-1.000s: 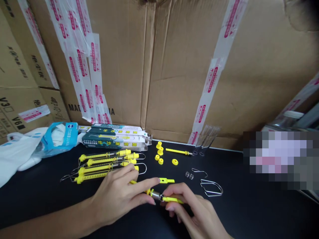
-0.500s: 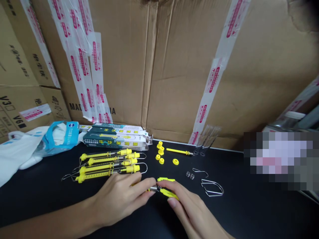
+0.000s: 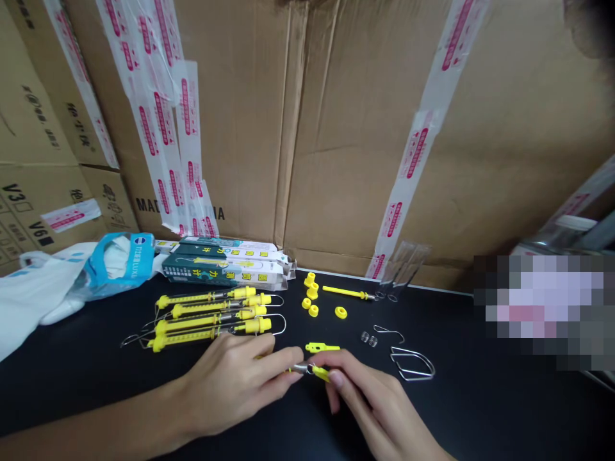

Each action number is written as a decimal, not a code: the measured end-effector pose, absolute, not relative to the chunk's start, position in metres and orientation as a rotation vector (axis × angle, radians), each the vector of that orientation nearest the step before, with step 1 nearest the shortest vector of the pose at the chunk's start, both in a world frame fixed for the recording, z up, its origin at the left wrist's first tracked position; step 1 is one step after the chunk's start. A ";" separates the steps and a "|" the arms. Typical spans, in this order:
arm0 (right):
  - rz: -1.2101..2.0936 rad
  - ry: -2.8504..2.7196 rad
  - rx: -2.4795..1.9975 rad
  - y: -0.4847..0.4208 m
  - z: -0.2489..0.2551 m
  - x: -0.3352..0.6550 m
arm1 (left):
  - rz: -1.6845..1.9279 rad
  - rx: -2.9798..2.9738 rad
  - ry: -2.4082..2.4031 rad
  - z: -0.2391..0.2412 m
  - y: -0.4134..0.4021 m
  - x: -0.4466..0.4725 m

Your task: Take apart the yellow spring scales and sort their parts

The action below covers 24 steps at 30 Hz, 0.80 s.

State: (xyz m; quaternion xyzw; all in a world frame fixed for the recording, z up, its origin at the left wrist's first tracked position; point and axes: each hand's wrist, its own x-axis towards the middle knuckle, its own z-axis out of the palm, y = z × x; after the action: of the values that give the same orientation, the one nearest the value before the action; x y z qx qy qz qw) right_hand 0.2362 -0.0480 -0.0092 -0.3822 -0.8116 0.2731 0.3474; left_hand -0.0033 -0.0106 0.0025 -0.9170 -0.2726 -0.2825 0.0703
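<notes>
Four yellow spring scales [image 3: 196,321] side by side, likely parked clear of work. Left hand [image 3: 237,378] pinches metal spring [image 3: 302,368], apparently steadying it over tabletop [image 3: 504,410]; spring's left end hidden. Yellow caps [image 3: 312,292] clustered beyond, presumably sorted by kind. Right hand [image 3: 372,390] pinches yellow connector [image 3: 321,373] at spring's loop, seemingly controlling angle. Wire frame [image 3: 417,377] lies apart, right.

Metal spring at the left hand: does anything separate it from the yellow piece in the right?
Nothing visible: the metal spring at the left hand meets the yellow piece in the right hand. A loose yellow part lies beyond, not between them.
</notes>
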 end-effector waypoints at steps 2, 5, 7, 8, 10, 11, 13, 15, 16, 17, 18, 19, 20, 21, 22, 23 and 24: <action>0.828 -2.047 -1.075 -0.048 -0.010 0.237 | -0.841 -2.762 -0.813 0.003 -0.010 -0.003; 0.933 -1.959 -1.154 -0.048 -0.010 0.237 | -0.834 -2.773 -0.807 0.003 -0.010 -0.003; 0.949 -1.922 -1.152 -0.047 -0.010 0.237 | -0.848 -2.773 -0.814 0.003 -0.011 -0.004; 0.956 -1.906 -1.149 -0.047 -0.010 0.237 | -0.858 -2.772 -0.821 0.003 -0.011 -0.004; 0.959 -1.884 -1.149 -0.046 -0.010 0.237 | -0.883 -2.768 -0.838 0.003 -0.012 -0.004; 0.962 -1.879 -1.149 -0.046 -0.010 0.237 | -0.894 -2.767 -0.848 0.003 -0.012 -0.004; 0.971 -1.882 -1.147 -0.046 -0.011 0.237 | -0.912 -2.761 -0.868 0.003 -0.011 -0.004; 0.988 -1.891 -1.131 -0.046 -0.011 0.237 | -0.927 -2.758 -0.885 0.002 -0.011 -0.003; 0.992 -1.894 -1.125 -0.046 -0.011 0.237 | -0.933 -2.759 -0.889 0.002 -0.011 -0.003; 0.992 -1.897 -1.122 -0.046 -0.011 0.236 | -0.944 -2.756 -0.891 0.002 -0.011 -0.003; 0.992 -1.899 -1.122 -0.046 -0.011 0.236 | -0.957 -2.754 -0.891 0.002 -0.011 -0.003; 0.995 -1.901 -1.125 -0.046 -0.011 0.236 | -0.966 -2.752 -0.890 0.002 -0.011 -0.003; 1.000 -1.904 -1.132 -0.046 -0.010 0.235 | -0.967 -2.752 -0.890 0.002 -0.011 -0.003; 1.007 -1.908 -1.138 -0.046 -0.010 0.235 | -0.966 -2.750 -0.893 0.002 -0.011 -0.002; 1.013 -1.913 -1.144 -0.046 -0.010 0.235 | -0.961 -2.750 -0.894 0.002 -0.011 -0.002; 1.018 -1.921 -1.150 -0.046 -0.010 0.235 | -0.953 -2.753 -0.896 0.002 -0.011 -0.002; 1.019 -1.930 -1.154 -0.046 -0.010 0.235 | -0.946 -2.759 -0.898 0.002 -0.011 -0.002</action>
State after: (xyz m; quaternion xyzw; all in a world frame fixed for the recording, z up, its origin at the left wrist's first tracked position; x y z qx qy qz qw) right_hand 0.2345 -0.0455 -0.0096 -0.4411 -0.7379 0.3896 0.3303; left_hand -0.0025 -0.0107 0.0021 -0.9031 -0.2939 -0.3098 0.0451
